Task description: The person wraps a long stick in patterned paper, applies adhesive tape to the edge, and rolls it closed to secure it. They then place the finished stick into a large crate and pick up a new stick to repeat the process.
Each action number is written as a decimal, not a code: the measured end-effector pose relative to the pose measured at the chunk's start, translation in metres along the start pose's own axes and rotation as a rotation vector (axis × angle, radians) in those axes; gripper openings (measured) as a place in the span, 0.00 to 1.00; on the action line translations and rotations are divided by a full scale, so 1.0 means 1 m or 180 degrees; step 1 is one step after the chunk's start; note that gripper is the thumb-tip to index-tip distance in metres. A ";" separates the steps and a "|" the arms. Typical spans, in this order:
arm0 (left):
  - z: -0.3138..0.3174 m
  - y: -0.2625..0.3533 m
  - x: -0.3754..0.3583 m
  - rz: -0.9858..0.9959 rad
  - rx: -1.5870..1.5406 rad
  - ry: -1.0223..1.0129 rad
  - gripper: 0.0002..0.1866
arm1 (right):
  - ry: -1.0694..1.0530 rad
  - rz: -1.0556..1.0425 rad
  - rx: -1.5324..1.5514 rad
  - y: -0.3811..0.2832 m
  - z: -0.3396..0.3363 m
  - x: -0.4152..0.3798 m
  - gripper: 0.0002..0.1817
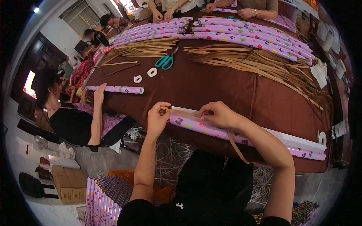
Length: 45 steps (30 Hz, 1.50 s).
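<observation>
In front of me a purple patterned roll [211, 130] lies along the table's near edge, its white inner edge partly unrolled. My left hand [160, 113] is at the roll's left end, fingers curled on the end of a tan strip. My right hand [217, 115] pinches this tan strip [184, 112] along the roll's white edge. The strip's loose end hangs down over the near side. Teal-handled scissors [164, 62] and two white tape rolls [152, 72] lie farther back. Another tape roll [321, 138] stands near the roll's right end.
Bundles of tan strips [249, 62] and stacked purple rolls [249, 35] cover the back of the brown table [226, 90]. A co-worker [71, 120] at left holds a purple roll [122, 90]. More people work across the table. Cardboard boxes [68, 182] stand lower left.
</observation>
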State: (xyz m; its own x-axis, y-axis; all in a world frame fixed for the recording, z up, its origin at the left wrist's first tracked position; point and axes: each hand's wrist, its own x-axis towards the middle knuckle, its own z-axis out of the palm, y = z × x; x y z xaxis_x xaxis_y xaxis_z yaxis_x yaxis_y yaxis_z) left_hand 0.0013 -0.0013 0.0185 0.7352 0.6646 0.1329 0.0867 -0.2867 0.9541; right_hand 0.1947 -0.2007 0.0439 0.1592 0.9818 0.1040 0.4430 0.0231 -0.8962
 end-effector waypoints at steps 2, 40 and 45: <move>0.002 -0.001 0.001 -0.0027 -0.0003 0.0017 0.12 | -0.0094 0.0255 -0.0049 0.000 -0.001 0.002 0.11; 0.008 0.006 0.021 -0.0249 0.1212 0.0019 0.15 | 0.0342 0.0197 -0.0810 0.017 0.014 0.011 0.09; 0.030 0.037 -0.005 0.1299 0.3077 0.0852 0.15 | 0.0244 0.0281 -0.0865 0.016 0.012 0.011 0.09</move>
State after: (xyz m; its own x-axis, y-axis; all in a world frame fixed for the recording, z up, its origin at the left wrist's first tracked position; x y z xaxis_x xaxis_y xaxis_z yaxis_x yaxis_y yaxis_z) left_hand 0.0215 -0.0357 0.0452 0.6683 0.4912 0.5587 0.4482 -0.8653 0.2246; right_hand 0.1929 -0.1872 0.0251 0.2692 0.9604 0.0722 0.6427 -0.1233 -0.7561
